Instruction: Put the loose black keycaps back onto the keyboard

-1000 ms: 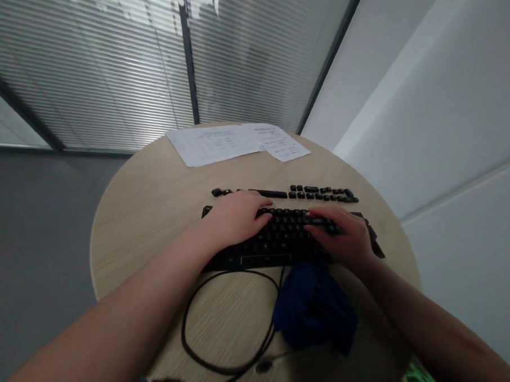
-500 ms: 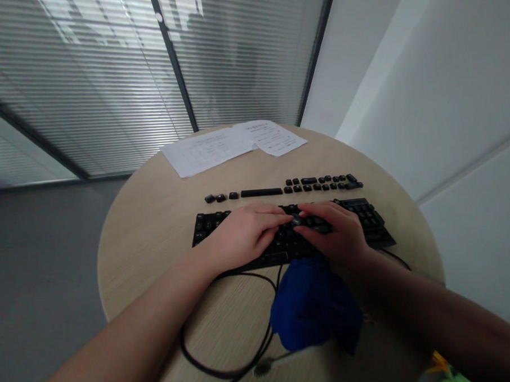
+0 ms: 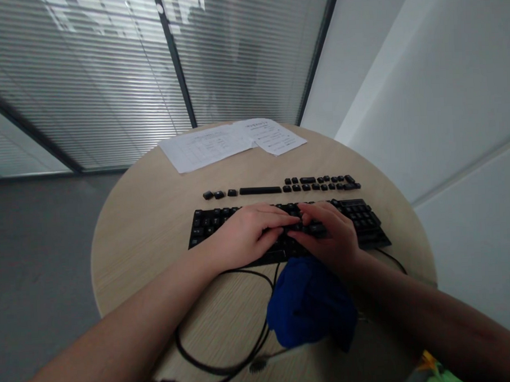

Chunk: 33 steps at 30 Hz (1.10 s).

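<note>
A black keyboard (image 3: 368, 222) lies across the round wooden table. My left hand (image 3: 252, 233) rests over its middle, fingers together and pointing right, the tips near the keys. My right hand (image 3: 330, 233) is just to the right, thumb and fingers apart, with the fingertips close to those of my left hand. Nothing can be made out between the fingers of either hand. Behind the keyboard stands a row of loose black keycaps, with a long spacebar cap (image 3: 260, 191) among them. A crumpled blue cloth (image 3: 308, 307) touches the front of the keyboard below my right hand.
Two printed paper sheets (image 3: 206, 147) lie at the table's far side. A looped black cable (image 3: 216, 372) runs in front of the keyboard, beside a small round brush (image 3: 258, 364). Beyond the table are window blinds and a white wall.
The dark piece seen between my fingertips before no longer shows. My right thumb and fingers have spread slightly, and my left fingertips reach a little farther right. The view has shifted slightly.
</note>
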Each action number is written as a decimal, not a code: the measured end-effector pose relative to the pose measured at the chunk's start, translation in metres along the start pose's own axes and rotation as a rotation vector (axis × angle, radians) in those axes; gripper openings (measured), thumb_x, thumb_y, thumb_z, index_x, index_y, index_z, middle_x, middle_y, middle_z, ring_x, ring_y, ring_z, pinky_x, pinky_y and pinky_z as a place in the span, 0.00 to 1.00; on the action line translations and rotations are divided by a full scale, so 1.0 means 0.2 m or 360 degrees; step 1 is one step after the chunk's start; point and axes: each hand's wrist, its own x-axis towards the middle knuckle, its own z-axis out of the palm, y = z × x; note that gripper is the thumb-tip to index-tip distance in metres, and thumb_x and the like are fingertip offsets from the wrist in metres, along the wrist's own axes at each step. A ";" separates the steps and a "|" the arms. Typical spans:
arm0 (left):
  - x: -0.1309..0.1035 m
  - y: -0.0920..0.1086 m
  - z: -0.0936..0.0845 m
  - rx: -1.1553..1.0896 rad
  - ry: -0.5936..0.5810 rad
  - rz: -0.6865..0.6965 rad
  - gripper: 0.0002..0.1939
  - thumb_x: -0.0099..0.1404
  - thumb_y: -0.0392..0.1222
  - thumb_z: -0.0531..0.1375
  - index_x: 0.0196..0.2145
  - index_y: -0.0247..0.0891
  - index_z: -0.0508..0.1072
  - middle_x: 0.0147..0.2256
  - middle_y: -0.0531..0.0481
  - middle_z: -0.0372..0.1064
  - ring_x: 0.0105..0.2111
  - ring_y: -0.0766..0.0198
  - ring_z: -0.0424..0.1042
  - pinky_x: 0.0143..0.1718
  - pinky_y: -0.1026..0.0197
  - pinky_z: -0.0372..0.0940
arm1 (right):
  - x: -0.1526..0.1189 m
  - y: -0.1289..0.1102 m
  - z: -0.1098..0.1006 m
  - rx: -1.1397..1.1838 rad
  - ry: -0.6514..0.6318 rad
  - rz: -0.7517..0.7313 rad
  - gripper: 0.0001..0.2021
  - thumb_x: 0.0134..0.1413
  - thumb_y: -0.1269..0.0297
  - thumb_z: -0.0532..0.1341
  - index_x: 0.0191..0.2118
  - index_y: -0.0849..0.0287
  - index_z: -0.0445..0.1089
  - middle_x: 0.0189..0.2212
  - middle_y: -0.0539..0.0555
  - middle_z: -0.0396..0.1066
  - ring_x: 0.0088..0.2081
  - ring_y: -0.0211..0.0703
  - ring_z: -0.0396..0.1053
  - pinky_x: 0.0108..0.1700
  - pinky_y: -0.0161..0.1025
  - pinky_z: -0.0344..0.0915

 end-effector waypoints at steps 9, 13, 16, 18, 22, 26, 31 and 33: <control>0.00 -0.04 0.00 -0.0080 0.0067 -0.0018 0.17 0.70 0.32 0.55 0.53 0.39 0.77 0.49 0.46 0.79 0.48 0.60 0.78 0.53 0.56 0.71 | 0.02 0.03 0.00 0.0120 0.0011 -0.0120 0.10 0.56 0.66 0.71 0.35 0.58 0.67 0.34 0.51 0.73 0.37 0.36 0.72 0.40 0.36 0.71; -0.02 -0.09 -0.06 0.0071 0.0303 -0.0220 0.16 0.70 0.36 0.56 0.51 0.38 0.78 0.46 0.47 0.79 0.44 0.60 0.78 0.49 0.57 0.72 | 0.02 0.08 -0.03 0.0144 -0.0270 -0.0117 0.10 0.57 0.65 0.70 0.32 0.59 0.68 0.33 0.51 0.73 0.37 0.36 0.71 0.42 0.36 0.69; -0.04 -0.13 -0.12 0.0122 0.0433 -0.0418 0.16 0.69 0.39 0.56 0.51 0.38 0.78 0.44 0.47 0.79 0.41 0.60 0.77 0.41 0.59 0.73 | 0.02 0.12 -0.04 0.0168 -0.0466 -0.0150 0.10 0.58 0.64 0.70 0.31 0.59 0.69 0.32 0.50 0.73 0.38 0.37 0.71 0.44 0.37 0.67; -0.04 -0.14 -0.14 0.0126 0.0450 -0.0472 0.17 0.69 0.39 0.56 0.51 0.38 0.78 0.43 0.46 0.79 0.40 0.60 0.77 0.38 0.60 0.72 | 0.02 0.12 -0.04 0.0206 -0.0547 -0.0158 0.10 0.58 0.63 0.70 0.31 0.59 0.70 0.32 0.50 0.74 0.37 0.36 0.70 0.46 0.38 0.66; -0.04 -0.12 -0.13 0.0111 0.0412 -0.0475 0.17 0.68 0.39 0.56 0.51 0.38 0.78 0.42 0.46 0.79 0.39 0.61 0.76 0.40 0.61 0.72 | 0.00 0.08 -0.01 0.0202 -0.0618 -0.0185 0.10 0.57 0.62 0.70 0.30 0.59 0.70 0.33 0.49 0.75 0.37 0.35 0.69 0.51 0.40 0.63; -0.03 -0.11 -0.12 0.0129 0.0396 -0.0454 0.16 0.68 0.40 0.56 0.49 0.39 0.79 0.44 0.47 0.79 0.39 0.61 0.76 0.42 0.59 0.71 | -0.01 0.06 0.01 0.0075 -0.0581 -0.0243 0.11 0.58 0.63 0.70 0.28 0.59 0.70 0.33 0.49 0.75 0.38 0.38 0.69 0.51 0.40 0.62; -0.04 -0.12 -0.12 0.0119 0.0419 -0.0426 0.15 0.69 0.41 0.57 0.48 0.39 0.80 0.43 0.47 0.79 0.39 0.61 0.76 0.41 0.60 0.70 | -0.02 0.05 0.02 -0.0014 -0.0580 -0.0242 0.11 0.57 0.62 0.70 0.29 0.59 0.70 0.33 0.48 0.75 0.40 0.39 0.68 0.51 0.41 0.61; -0.04 -0.13 -0.12 0.0123 0.0422 -0.0411 0.15 0.69 0.40 0.57 0.47 0.39 0.80 0.42 0.47 0.79 0.39 0.61 0.76 0.41 0.60 0.70 | -0.01 0.05 0.01 -0.0038 -0.0593 -0.0239 0.11 0.57 0.62 0.70 0.29 0.59 0.71 0.34 0.48 0.75 0.40 0.39 0.68 0.51 0.41 0.61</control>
